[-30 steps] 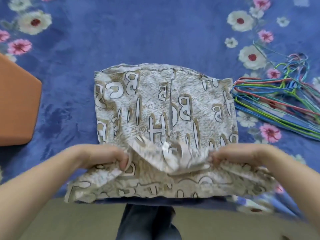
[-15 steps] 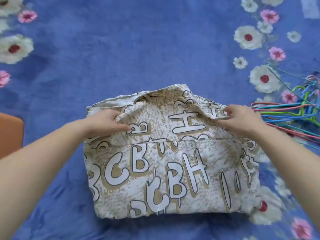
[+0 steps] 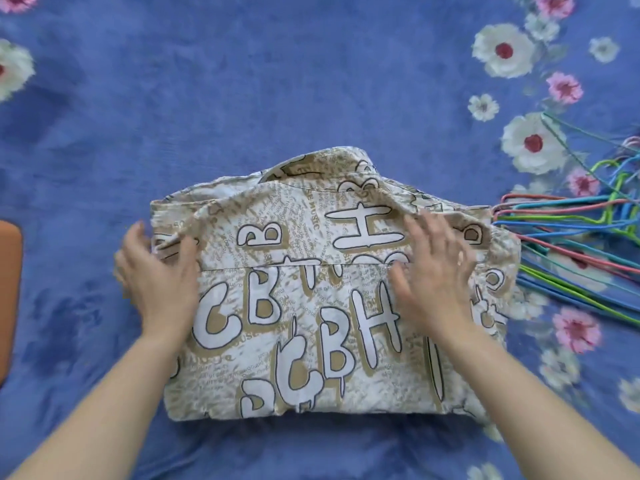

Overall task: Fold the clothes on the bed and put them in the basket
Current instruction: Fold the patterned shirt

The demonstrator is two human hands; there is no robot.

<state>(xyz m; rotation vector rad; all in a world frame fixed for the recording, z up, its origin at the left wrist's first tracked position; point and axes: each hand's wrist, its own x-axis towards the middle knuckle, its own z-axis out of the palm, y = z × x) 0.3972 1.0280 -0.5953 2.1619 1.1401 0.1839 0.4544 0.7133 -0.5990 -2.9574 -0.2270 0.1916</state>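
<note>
The folded shirt (image 3: 311, 323) lies on the bed (image 3: 277, 81), both hands spread flat on it with straight fingers, the left hand (image 3: 159, 271) at its left edge, the right hand (image 3: 433, 268) towards the hangers (image 3: 571, 237).

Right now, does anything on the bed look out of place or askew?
Nothing spilled or damaged. The coloured wire hangers lie in an untidy heap on the bedspread, their ends reaching the shirt at its right edge. Its far edge is bunched, not straight.
</note>
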